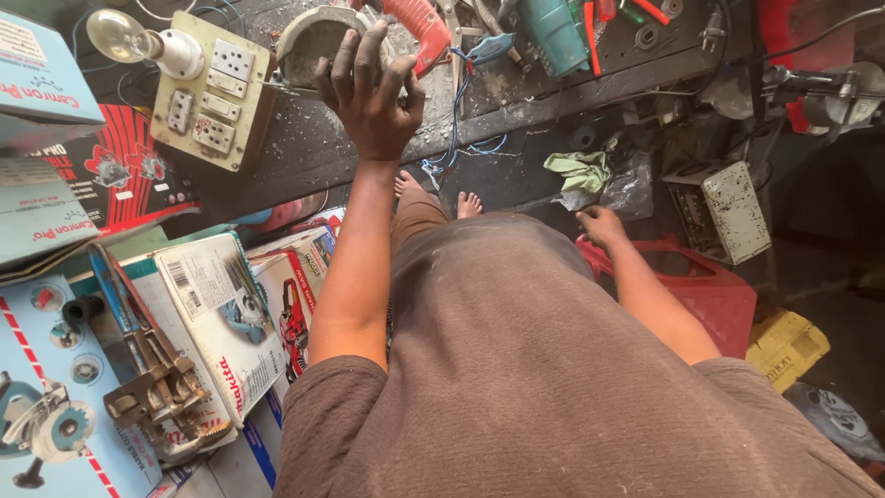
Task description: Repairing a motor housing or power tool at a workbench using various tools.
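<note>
Reaching: your left hand (369, 88) spreads its grimy fingers over the round grey disc (313, 41) at the bench (304, 157) edge, touching it, not clasped.
Resting: your right hand (601, 224) sits loosely curled on the red crate (710, 290) rim, gripping nothing.
Room: bare floor shows only between bench and crate, around your feet (438, 194).
Edges: the switchboard (212, 92) overhangs the bench front; boxes (212, 314) crowd your left.
Textures: scarred dark bench, glossy cardboard, ribbed plastic crate.

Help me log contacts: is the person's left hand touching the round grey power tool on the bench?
Touching. The head view shows the left hand spread over the round grey tool, fingers lying on its housing with no gap visible.
</note>
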